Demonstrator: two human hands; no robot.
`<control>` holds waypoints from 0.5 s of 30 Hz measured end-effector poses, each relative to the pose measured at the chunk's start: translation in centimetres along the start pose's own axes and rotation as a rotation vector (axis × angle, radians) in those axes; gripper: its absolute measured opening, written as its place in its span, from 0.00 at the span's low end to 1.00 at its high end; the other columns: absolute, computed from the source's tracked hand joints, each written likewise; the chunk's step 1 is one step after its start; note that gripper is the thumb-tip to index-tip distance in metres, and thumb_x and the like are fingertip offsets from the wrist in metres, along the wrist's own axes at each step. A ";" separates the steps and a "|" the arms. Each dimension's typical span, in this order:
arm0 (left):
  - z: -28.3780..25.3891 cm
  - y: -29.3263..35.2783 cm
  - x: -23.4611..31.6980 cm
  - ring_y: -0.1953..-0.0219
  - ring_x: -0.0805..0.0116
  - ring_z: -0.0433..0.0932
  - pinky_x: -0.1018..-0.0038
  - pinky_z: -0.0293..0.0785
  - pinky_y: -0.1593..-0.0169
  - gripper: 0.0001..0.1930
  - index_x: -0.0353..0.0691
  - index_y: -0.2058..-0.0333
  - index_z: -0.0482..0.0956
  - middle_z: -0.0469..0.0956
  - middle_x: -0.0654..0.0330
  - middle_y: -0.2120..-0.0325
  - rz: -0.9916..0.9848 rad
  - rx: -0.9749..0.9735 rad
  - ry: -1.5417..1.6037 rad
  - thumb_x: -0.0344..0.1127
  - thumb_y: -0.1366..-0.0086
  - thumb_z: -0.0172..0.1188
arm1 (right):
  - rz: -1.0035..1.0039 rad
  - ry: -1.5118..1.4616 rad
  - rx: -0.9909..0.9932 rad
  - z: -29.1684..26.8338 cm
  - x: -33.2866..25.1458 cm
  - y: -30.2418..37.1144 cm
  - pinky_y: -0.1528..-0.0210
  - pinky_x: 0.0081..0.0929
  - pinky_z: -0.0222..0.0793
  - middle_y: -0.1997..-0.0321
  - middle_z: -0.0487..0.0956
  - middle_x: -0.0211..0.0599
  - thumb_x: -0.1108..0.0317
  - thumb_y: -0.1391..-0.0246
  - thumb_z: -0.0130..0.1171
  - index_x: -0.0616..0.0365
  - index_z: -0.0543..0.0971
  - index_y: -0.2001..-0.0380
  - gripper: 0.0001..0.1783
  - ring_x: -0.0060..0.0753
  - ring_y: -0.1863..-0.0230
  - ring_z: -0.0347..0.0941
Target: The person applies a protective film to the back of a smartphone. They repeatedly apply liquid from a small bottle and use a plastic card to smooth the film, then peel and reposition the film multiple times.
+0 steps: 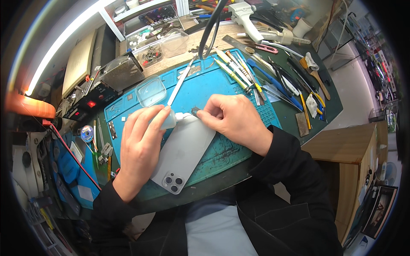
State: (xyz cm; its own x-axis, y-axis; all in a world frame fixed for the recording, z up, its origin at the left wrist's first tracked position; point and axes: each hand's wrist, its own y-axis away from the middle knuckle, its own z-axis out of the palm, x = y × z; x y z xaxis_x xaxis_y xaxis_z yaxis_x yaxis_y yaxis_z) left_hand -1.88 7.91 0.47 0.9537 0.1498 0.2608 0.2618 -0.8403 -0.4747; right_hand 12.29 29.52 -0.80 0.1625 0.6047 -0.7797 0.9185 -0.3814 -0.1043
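My left hand [143,145] is closed round a small translucent squeeze bottle [170,120], tilted so that its white nozzle points right. The nozzle reaches close to a small dark piece [195,110], which the thumb and forefinger of my right hand [232,117] pinch; whether the two touch I cannot tell. Under both hands a silver-grey smartphone [183,149] lies back side up and slanted, its camera cluster toward me. It rests on a teal work mat [222,147] with dark smudges to the right of the phone. My fingers cover much of the bottle and part of the phone's far end.
Beyond my left hand stand a clear plastic box [151,91] and a slim knife-like tool [181,82]. Tweezers, pliers and brushes crowd the right, near a brush [315,77]. A black cable [208,34] hangs down at the back. Left sits a device with a lit red switch [91,103].
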 end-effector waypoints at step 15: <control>0.4 -0.3 0.1 0.40 0.53 0.77 0.59 0.74 0.38 0.31 0.39 0.40 0.82 0.81 0.56 0.43 0.036 -0.032 -0.090 0.19 0.46 0.67 | -0.046 0.026 0.038 0.2 0.2 0.1 0.68 0.30 0.80 0.73 0.86 0.41 0.61 0.39 0.71 0.62 0.85 0.70 0.14 0.36 0.73 0.85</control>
State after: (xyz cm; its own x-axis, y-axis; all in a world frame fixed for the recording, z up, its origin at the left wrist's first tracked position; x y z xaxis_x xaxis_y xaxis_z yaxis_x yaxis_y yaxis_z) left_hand -1.79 8.39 0.28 0.9722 0.1644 0.1667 0.2238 -0.8618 -0.4553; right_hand 12.37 29.45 -1.15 0.1305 0.6396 -0.7575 0.9109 -0.3791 -0.1631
